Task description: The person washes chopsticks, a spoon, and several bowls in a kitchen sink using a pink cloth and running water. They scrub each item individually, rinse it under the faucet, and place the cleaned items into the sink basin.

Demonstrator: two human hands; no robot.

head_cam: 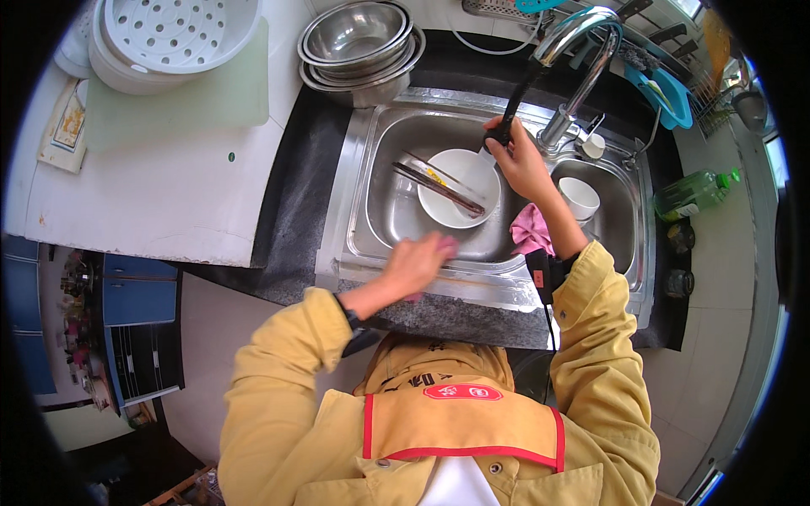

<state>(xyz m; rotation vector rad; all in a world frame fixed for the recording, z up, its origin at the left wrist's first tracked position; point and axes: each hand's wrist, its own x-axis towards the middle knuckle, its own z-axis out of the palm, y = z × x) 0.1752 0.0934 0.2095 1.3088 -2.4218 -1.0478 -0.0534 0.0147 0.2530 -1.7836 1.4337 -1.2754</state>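
Note:
My right hand [524, 166] grips the black hose nozzle [498, 136] that hangs from the chrome faucet [573, 82]. Just below the nozzle, a white bowl [436, 205] sits in the large steel sink basin [395, 221]. Dark chopsticks [436, 188] and a bit of yellow food lie in the bowl. Blurred by motion, my left hand [414, 265] holds a pink cloth [448, 247] over the front rim of the sink. Another pink cloth [531, 229] drapes over the divider between the basins, beside my right forearm.
A white bowl [578, 197] stands in the small right basin [623, 234]. Stacked steel bowls [357, 38] are behind the sink at left. A white perforated basket [174, 31] rests on the left counter. A green bottle [693, 195] and small jars [680, 283] line the right side.

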